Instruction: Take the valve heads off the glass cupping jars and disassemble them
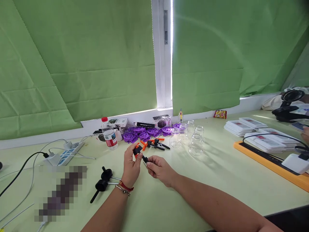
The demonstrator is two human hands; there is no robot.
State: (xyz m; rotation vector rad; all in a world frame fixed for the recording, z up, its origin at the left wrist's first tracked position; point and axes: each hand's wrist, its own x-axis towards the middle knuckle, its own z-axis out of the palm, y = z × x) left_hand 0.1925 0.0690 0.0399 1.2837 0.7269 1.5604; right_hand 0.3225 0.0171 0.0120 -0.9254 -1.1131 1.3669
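Between my two hands is a black-and-orange tool with a thin black shaft; its exact kind I cannot make out. My left hand grips its wider orange-and-black end, fingers closed. The fingers of my right hand are pinched on the lower end of the shaft. Just beyond lie several similar black-and-orange tools. Left of my left wrist rest two black cup-shaped parts with black handles and metal rods.
Purple round spoked parts are piled at the back beside a water bottle. Several clear glass jars stand right of them. Stacked white cards lie near an orange-edged board. A power strip with cables sits left. Another person's hand shows far right.
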